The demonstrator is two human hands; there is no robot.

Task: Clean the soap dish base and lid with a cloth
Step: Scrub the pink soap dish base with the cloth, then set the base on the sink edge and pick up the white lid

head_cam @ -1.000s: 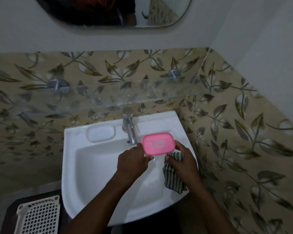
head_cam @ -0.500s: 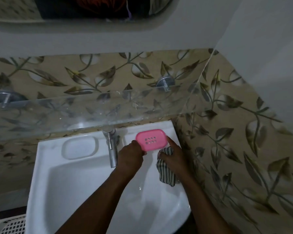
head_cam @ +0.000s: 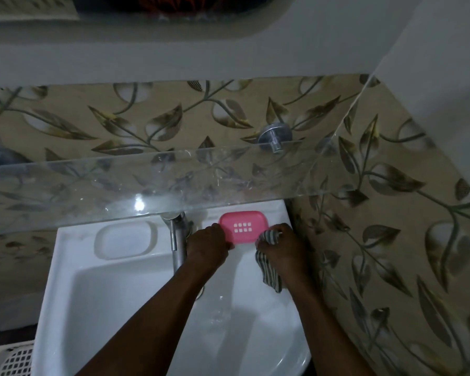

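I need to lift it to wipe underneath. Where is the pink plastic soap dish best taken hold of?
Take the pink plastic soap dish by its short rounded left end, coming from the front, where the left hand grips it. The clear glass shelf sits close over its back edge, and the right hand with the striped cloth crowds its right end.

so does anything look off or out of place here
Nothing stands out: the pink soap dish looks level at the back right corner of the sink, left hand gripping its edge, right hand holding the striped cloth.
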